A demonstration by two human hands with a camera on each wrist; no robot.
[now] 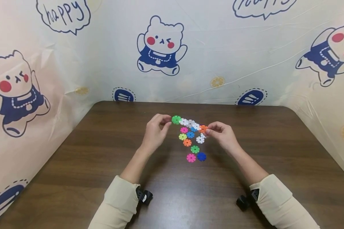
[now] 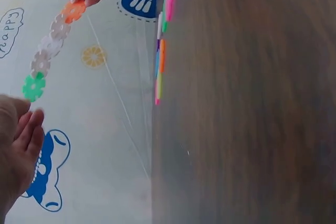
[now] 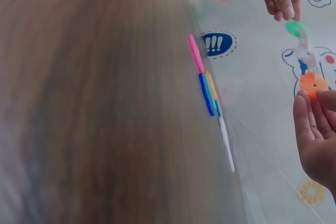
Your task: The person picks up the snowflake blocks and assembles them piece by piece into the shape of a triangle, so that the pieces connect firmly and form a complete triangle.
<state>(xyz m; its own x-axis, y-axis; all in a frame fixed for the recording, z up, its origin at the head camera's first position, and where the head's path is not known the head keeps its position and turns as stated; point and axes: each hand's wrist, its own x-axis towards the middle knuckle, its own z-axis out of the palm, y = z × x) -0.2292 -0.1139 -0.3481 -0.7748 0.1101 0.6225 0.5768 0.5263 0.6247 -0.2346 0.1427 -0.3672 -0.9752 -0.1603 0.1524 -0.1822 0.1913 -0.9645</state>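
Observation:
Between the two hands, a short chain of interlocked snowflake building discs (image 1: 190, 123) is held up above the table. Its green end disc (image 1: 176, 120) is pinched by my left hand (image 1: 156, 132). At the other end, my right hand (image 1: 222, 133) pinches the orange disc (image 1: 203, 128). Several white discs (image 2: 51, 45) link the two ends, as the left wrist view shows. Beneath the chain, loose discs lie flat on the table, among them a pink one (image 1: 191, 158), a dark blue one (image 1: 201, 156) and a green one (image 1: 195, 149).
The brown wooden table (image 1: 103, 165) has a straight far edge. A patterned cloth (image 1: 203, 47) with bear drawings hangs behind it and at both sides. A black wrist camera (image 1: 144, 196) is strapped at the left cuff, another camera (image 1: 243, 202) at the right.

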